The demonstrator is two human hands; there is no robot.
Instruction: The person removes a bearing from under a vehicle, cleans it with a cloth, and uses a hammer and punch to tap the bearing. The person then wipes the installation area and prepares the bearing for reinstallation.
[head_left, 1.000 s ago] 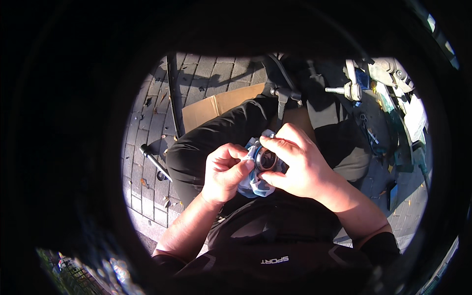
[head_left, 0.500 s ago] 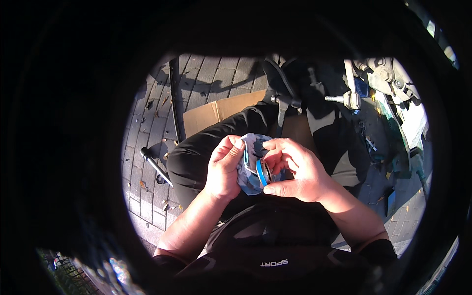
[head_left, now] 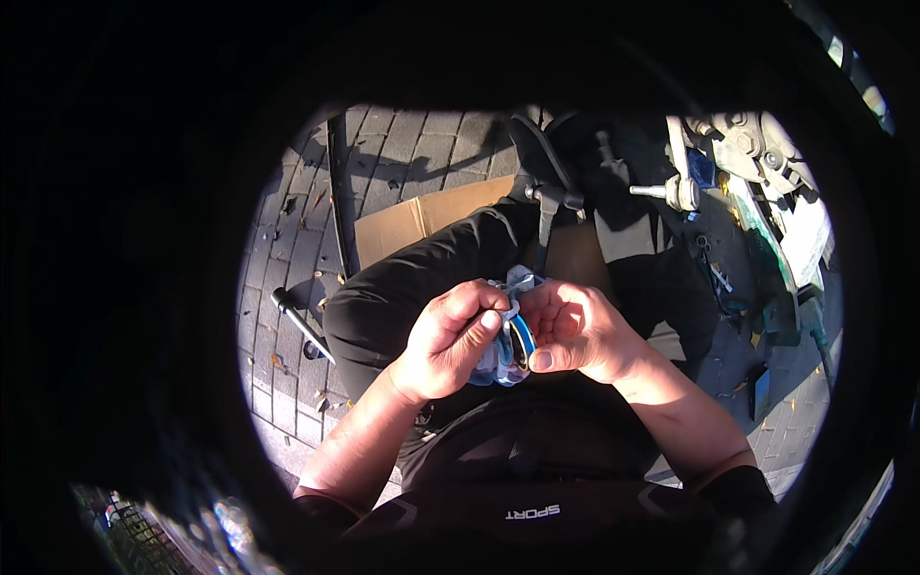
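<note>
Over my lap, my left hand is closed on a crumpled pale blue-and-white cloth, its thumb and fingers pressed at the cloth's upper folds. A round metal part with a bright blue rim sits on edge within the cloth between my hands, partly covered by it. My right hand grips this part from the right, thumb at its lower edge and fingers curled behind it.
Flattened cardboard lies beyond my left knee. A metal bar tool and a long dark bar lie on paving left. A hammer-like tool stands ahead. A pale rod-end part, small tools and mechanical parts are right.
The ring's open face showed a second ago; now it is edge-on and more covered by cloth. My left hand has moved down and right over the cloth since half a second ago.
</note>
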